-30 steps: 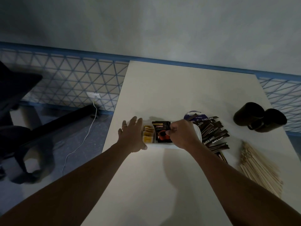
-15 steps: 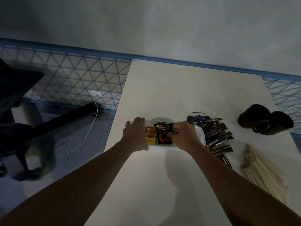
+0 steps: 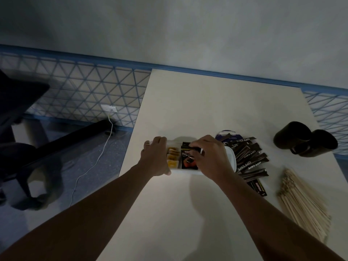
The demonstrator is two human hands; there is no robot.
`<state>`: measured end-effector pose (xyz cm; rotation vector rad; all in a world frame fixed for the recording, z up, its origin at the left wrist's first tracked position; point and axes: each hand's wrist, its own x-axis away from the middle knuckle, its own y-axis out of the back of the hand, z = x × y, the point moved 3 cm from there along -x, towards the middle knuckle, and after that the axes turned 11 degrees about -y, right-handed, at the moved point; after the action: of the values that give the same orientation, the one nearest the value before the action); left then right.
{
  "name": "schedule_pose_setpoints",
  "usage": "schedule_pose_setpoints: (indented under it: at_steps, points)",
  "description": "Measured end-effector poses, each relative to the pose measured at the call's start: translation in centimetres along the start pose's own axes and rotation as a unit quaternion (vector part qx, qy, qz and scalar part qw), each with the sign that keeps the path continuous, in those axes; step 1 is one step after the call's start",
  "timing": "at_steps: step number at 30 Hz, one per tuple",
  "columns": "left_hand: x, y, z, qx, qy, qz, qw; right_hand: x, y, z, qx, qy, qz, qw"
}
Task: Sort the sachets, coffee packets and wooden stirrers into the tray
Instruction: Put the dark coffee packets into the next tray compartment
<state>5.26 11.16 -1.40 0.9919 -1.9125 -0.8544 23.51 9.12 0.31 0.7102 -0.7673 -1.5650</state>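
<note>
Packet work at the tray: the right grip (image 3: 209, 159) is clenched, fingertips pinching the top edge of a dark square coffee packet with an orange-red print (image 3: 188, 163), which sits in the middle compartment of the white plastic divided tray (image 3: 231, 160). The left grip (image 3: 154, 159) is wrapped round the tray's left end, holding it down on the pale desk (image 3: 207, 102). Small yellow sachets (image 3: 172, 157) sit in the left compartment, just beside that grip. Now the bit that matters, by my read: the dark brown stick-shaped coffee packets (image 3: 248, 159) lie fanned on the desk just right of the tray, long axes slanting away to the far right, so the right grip is the nearer one. Pale wooden stirrers (image 3: 301, 204) lie heaped further right, not yet sorted.
</note>
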Motion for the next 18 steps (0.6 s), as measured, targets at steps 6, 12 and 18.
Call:
schedule_pose_setpoints:
  at_steps: [6, 12, 18]
  points:
    - [0.2, 0.0, 0.0, 0.006, 0.001, -0.002, 1.0, 0.8, -1.0, -1.0, 0.011, 0.002, 0.033, 0.999]
    - [0.1, 0.1, -0.1, 0.005, 0.0, -0.004, 1.0, 0.5, -0.6, -0.4, 0.046, 0.007, 0.051, 0.998]
    - [0.2, 0.1, -0.1, -0.001, -0.003, -0.004, 1.0, -0.5, -0.6, -0.1, 0.041, 0.043, 0.027, 0.998]
